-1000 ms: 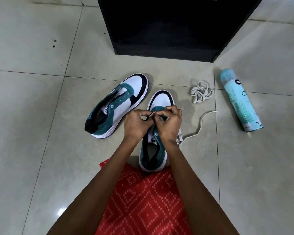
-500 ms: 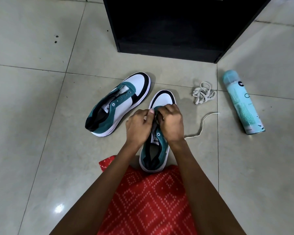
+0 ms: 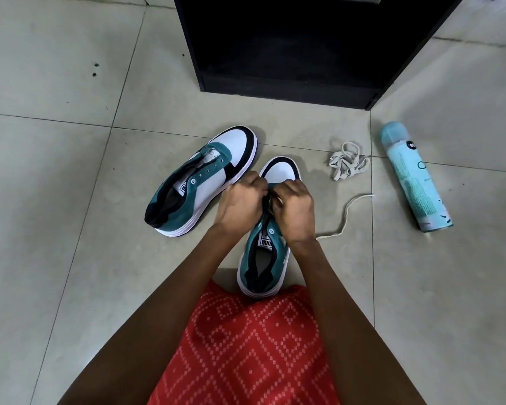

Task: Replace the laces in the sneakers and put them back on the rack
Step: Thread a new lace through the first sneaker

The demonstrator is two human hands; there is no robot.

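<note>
Teal-and-white near sneaker (image 3: 265, 252) has its eyelets hidden under both hands, so I cannot tell what the fingertips pinch. Beyond it, a black rack (image 3: 289, 45) is cut off at the top edge. Pale glossy floor tiles (image 3: 56, 200) carry it; a loose cream lace (image 3: 345, 213) trails to its right. The left hand (image 3: 240, 204) and right hand (image 3: 294, 211) are close together over its lacing, fingers curled tight.

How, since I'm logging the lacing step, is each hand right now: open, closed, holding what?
Left hand: closed on the near sneaker at its eyelets.
Right hand: closed, apparently pinching the lace; the grip itself is hidden.
</note>
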